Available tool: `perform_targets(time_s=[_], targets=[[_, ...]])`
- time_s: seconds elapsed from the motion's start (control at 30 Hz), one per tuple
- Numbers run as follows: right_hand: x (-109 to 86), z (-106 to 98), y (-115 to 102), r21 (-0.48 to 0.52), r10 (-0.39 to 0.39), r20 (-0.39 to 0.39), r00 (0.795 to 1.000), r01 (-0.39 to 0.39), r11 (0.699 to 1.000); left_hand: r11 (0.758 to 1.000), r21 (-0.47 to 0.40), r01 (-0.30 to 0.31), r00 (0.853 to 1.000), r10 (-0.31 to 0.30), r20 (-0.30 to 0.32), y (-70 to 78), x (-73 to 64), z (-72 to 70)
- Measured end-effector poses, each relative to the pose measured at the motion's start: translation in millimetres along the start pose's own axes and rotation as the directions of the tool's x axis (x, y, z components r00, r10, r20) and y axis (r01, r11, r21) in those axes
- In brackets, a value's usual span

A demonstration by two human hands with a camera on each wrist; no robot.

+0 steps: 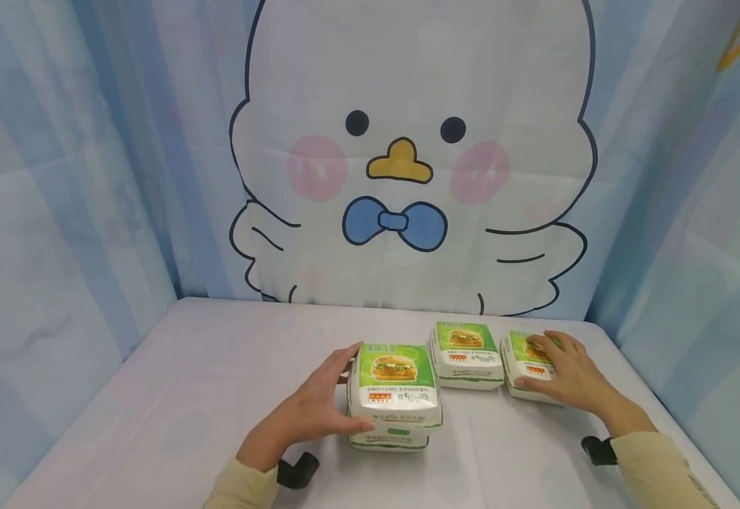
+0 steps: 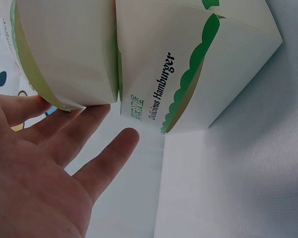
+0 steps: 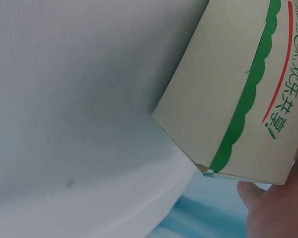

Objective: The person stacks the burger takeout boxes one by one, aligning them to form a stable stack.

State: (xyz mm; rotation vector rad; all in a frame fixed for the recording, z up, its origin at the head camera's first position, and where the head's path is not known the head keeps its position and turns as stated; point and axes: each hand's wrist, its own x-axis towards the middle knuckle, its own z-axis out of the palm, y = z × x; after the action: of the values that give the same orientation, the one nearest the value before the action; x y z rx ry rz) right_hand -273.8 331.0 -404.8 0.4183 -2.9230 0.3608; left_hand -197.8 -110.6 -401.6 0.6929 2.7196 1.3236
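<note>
In the head view my left hand [image 1: 311,408] grips a green and white hamburger box [image 1: 396,396], thumb at its near side and fingers at the far side. That box sits on top of a second hamburger box [image 1: 387,441]. The left wrist view shows fingertips against the upper box [image 2: 64,54], while the little finger is apart from the lower box [image 2: 154,64]. At the right, my right hand [image 1: 576,378] holds another hamburger box [image 1: 522,366] on the table, its fingers over the top and far side. The right wrist view shows that box's side [image 3: 238,94] close up.
Between the stack and the right-hand box stands one more hamburger box [image 1: 467,357], close beside both. They all stand on a white-covered table [image 1: 217,396]. A curtain [image 1: 408,283] with a printed cartoon bird hangs behind, with blue side curtains [image 1: 713,283].
</note>
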Motion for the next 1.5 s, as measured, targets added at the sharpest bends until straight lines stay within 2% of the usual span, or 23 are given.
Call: perform_targets(time_s=[0.23, 0.5, 0.87, 1.3, 1.5], targets=[[-1.6, 2, 2, 0.043, -0.006, 0.008, 1.000, 0.005, 0.999, 1.000, 0.002, -0.003, 1.000, 0.003, 0.000, -0.2, -0.6, 0.2], [-5.0, 1, 5, 0.079, 0.031, 0.030, 0.999, -0.034, 0.996, 1.000, -0.005, -0.008, 1.000, 0.008, -0.001, -1.8, -0.8, 0.0], [-9.2, -9, 3, 0.053, 0.066, 0.051, 0.997, -0.069, 0.996, 1.000, -0.014, 0.003, 1.000, -0.003, 0.004, -1.0, -0.2, 0.1], [-10.6, -29, -6, 0.054, 0.023, -0.034, 0.999, -0.021, 0.998, 1.000, -0.006, 0.001, 1.000, -0.001, -0.006, -1.4, 0.0, -0.1], [-10.2, -37, -15, 0.057, -0.049, -0.096, 0.994, 0.055, 0.997, 1.000, -0.022, 0.007, 1.000, -0.007, 0.003, -0.4, 0.4, 0.0]])
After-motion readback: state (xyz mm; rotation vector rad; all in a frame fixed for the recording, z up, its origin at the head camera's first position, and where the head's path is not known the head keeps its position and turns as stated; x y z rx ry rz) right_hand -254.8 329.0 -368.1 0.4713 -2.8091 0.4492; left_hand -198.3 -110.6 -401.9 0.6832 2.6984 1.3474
